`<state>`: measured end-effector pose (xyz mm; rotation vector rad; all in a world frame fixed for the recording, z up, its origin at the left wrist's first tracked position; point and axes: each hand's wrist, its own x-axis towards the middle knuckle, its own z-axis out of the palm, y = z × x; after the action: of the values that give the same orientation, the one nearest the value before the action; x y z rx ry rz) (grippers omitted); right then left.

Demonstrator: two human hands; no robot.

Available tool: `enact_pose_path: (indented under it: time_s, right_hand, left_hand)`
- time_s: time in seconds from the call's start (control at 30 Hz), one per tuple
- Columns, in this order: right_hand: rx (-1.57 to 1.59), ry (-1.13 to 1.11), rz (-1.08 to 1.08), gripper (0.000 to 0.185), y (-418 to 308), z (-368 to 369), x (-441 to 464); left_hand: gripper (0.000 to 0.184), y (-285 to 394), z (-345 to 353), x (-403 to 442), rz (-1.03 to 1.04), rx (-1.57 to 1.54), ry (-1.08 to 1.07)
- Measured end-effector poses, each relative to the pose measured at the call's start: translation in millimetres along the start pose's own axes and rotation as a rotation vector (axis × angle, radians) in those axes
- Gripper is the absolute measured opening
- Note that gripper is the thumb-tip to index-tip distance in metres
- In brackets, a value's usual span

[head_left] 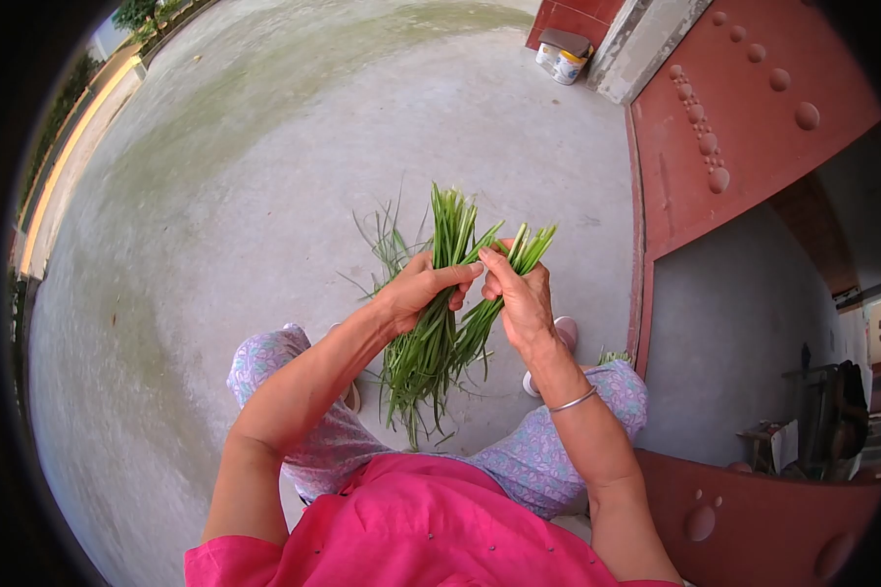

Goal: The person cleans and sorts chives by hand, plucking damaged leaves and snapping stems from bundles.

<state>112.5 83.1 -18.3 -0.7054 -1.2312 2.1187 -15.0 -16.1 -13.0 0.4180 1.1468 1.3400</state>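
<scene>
My left hand (429, 286) is closed around a thick bunch of garlic chives (423, 357). Cut ends point away from me, and the long green leaves hang down between my knees. In my right hand (521, 298) is a smaller bunch of chives (531, 247), with pale stem ends sticking out above the fingers. The fingertips of both hands meet or nearly meet between the two bunches. Some loose, thin green leaves (386, 245) lie on the ground just beyond my left hand.
Grey concrete ground (264, 196) spreads around my feet. A little greenery (614, 358) lies beside my right knee. To the right stand a red metal door (685, 196) and a dark doorway with objects inside. A white bucket (562, 65) sits by the wall at the far right.
</scene>
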Motion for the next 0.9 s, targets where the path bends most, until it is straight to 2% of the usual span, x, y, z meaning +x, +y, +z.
enact_pose_path:
  time_s: [0.13, 0.6, 0.73, 0.9]
  right_hand:
    - [0.01, 0.001, 0.002, 0.021, -1.9, 0.7, -0.5]
    - [0.141, 0.029, 0.047, 0.027, -1.4, -3.3, 3.1]
    - [0.244, 0.097, 0.082, 0.029, -4.5, -4.8, 5.3]
    - [0.236, 0.012, 0.076, 0.026, -2.2, -10.4, 8.0]
  left_hand:
    - [0.018, 4.4, 6.5, -1.9, 0.009, -0.16, 0.03]
    - [0.015, 1.2, 4.7, -0.2, 0.066, -0.098, 0.032]
    - [0.011, 2.3, 5.8, -2.7, 0.065, -0.055, 0.018]
    - [0.014, 0.9, 6.8, -2.1, 0.087, -0.055, 0.01]
